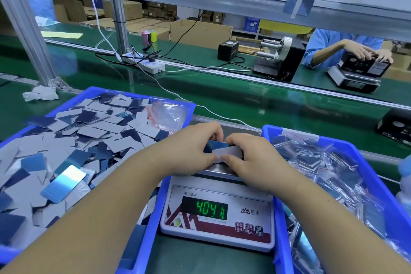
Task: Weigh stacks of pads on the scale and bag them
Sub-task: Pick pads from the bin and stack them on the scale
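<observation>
Fingers (216, 158) of both hands pinch stack (224, 150) (flat) — long axis left-right | over scale (216, 213)

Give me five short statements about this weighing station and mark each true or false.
1. Both hands, left hand and right hand, hold the stack of pads above the scale. True.
2. The scale's display is dark. False: it shows lit green digits.
3. The blue bin on the left holds loose pads. True.
4. The empty zip bags lie on the scale's platform. False: they lie in the far right corner of the left bin.
5. The blue bin on the right holds only loose, unbagged pads. False: its pads are in clear bags.
</observation>
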Motion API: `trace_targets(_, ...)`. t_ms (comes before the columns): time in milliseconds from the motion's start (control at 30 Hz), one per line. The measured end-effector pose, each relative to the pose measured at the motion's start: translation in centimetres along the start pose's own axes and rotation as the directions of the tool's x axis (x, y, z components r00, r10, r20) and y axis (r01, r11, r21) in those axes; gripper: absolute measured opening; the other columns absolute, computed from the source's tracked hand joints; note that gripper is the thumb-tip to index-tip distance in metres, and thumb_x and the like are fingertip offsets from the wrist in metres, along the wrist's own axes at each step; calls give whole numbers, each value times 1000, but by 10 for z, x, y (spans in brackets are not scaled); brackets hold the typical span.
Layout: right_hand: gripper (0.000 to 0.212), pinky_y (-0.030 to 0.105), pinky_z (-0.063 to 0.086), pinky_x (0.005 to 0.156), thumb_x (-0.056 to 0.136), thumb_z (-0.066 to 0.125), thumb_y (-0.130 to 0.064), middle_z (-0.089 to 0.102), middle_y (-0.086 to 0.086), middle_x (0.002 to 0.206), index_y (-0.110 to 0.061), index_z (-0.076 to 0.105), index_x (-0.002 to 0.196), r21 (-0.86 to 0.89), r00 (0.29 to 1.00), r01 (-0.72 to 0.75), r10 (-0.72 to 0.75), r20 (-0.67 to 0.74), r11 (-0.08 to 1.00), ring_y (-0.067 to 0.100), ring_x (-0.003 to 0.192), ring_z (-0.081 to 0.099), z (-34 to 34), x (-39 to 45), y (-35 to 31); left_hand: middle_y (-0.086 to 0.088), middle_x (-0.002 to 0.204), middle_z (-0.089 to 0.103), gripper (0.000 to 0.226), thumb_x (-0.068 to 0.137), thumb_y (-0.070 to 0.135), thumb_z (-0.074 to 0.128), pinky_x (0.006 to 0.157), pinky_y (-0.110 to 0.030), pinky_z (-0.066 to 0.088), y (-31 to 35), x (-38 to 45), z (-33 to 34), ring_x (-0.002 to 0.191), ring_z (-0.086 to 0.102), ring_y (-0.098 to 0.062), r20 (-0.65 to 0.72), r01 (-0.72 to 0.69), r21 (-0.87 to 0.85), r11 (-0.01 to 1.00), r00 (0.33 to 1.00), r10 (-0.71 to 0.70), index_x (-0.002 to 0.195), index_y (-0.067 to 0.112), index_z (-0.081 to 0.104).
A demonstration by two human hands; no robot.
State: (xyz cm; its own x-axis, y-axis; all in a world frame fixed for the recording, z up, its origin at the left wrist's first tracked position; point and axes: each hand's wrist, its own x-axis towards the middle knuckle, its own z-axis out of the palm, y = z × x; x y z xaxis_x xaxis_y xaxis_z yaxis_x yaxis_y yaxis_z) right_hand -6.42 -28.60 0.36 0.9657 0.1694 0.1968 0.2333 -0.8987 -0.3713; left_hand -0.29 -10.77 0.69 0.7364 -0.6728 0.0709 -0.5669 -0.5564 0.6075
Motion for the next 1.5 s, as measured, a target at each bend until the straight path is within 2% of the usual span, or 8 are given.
trace_targets(300, 24, 11, 31, 65, 81, 74, -32, 44, -19, 79, -23, 65, 102, -2, 978, -18, 17, -209, 1000, 0, 72, 43, 1, 2, 4, 16, 107, 46, 45, 85, 3, 61, 93, -36, 47, 4, 2, 8, 106, 49, 2, -176, -168, -156, 973, 974, 139, 108, 39, 48)
trace_targets(500, 32, 14, 32, 69, 80, 75, -33, 64, -18, 95, -22, 66, 109, 14, 984, -58, 60, -166, 998, 0, 78, 47, 3, 3, 3, 19, 114, 38, 62, 84, -1, 52, 97, -42, 47, 5, 3, 12, 109, 46, 0, -49, -91, -177, 980, 995, 84, 113, 51, 37)
trace_targets(600, 28, 5, 35, 63, 77, 75, -24, 54, -34, 64, -27, 69, 104, 105, 981, -76, 93, -168, 992, -12, 66, 51, 6, 3, -1, 14, 113, 38, 64, 78, -3, 49, 91, -37, 50, 9, 4, 14, 102, 46, 5, -57, -91, -236, 967, 995, 80, 111, 51, 37)
trace_targets(700, 32, 3, 35, 61, 78, 71, -18, 48, -28, 55, -29, 69, 108, 132, 977, -70, 95, -192, 989, -15, 62, 50, 10, 3, -6, 8, 115, 39, 68, 74, -7, 45, 91, -25, 47, 10, 6, 16, 105, 44, 6, -56, -102, -276, 956, 994, 90, 109, 50, 38)
trace_targets(833, 24, 13, 36, 64, 79, 72, -17, 49, -27, 62, -28, 70, 100, 115, 967, -82, 107, -231, 990, -10, 60, 49, 8, 3, -2, 11, 117, 39, 56, 71, 10, 49, 95, -21, 42, 10, 6, 14, 111, 42, 8, -70, -88, -287, 954, 995, 71, 111, 48, 38)
trace_targets(933, 20, 6, 37, 64, 79, 74, -16, 52, -30, 60, -28, 70, 95, 167, 957, -108, 148, -250, 980, -10, 67, 54, 5, 3, 3, 18, 114, 51, 47, 71, 22, 50, 95, -24, 44, 3, 5, 6, 110, 49, 5, -114, -64, -202, 977, 993, 42, 115, 40, 48)
trace_targets(1367, 15, 21, 47, 62, 90, 66, -27, 69, -14, 74, -31, 53, 83, 319, 972, -143, 193, -133, 937, 6, 67, 60, 2, 0, 6, 11, 77, 71, 19, 79, 19, 81, 70, -26, 53, -14, 4, -2, 65, 59, -5, -112, -19, -245, 969, 994, -9, 93, 28, 72)
trace_targets(1500, 15, 10, 40, 60, 84, 74, -23, 64, -21, 75, -29, 60, 79, 322, 959, -108, 184, -215, 941, 0, 66, 56, -1, 0, 6, 4, 80, 73, 19, 79, 17, 82, 69, -26, 52, -15, 4, -4, 63, 55, -6, -84, -11, -316, 949, 996, -17, 92, 27, 74)
